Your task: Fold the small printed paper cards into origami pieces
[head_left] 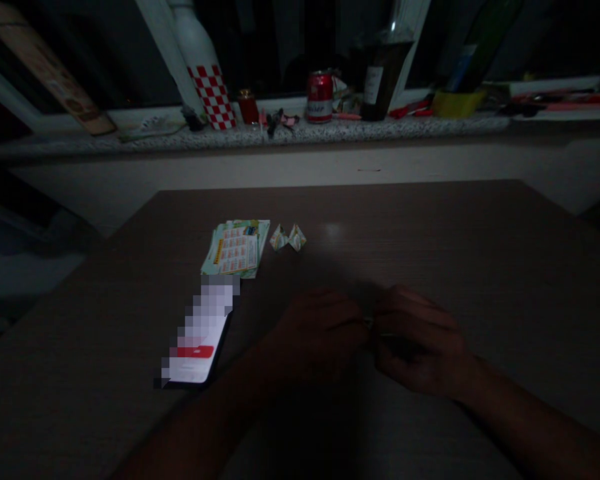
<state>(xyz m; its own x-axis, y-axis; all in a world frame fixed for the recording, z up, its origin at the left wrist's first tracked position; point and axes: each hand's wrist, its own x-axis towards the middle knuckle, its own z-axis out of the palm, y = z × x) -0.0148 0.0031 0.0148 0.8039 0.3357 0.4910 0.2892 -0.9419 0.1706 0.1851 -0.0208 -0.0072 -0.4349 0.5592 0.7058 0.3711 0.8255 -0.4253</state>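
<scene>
My left hand [325,330] and my right hand [417,337] meet over the middle of the dark wooden table [455,227]. Their fingertips pinch a small piece of paper [369,323], of which only a pale sliver shows; the fingers and deep shadow hide the rest. Beyond my left hand stand two small folded paper shapes [288,238], patterned and touching like a bow. Left of them lies a stack of printed paper sheets [236,248], the top one with rows of orange print.
A lit phone [200,340] lies left of my left forearm. On the granite windowsill [260,137] behind the table stand a red-and-white checkered bottle [210,87], a small red jar [248,107], a red can [320,99], a dark bottle [375,87] and a yellow holder [459,104].
</scene>
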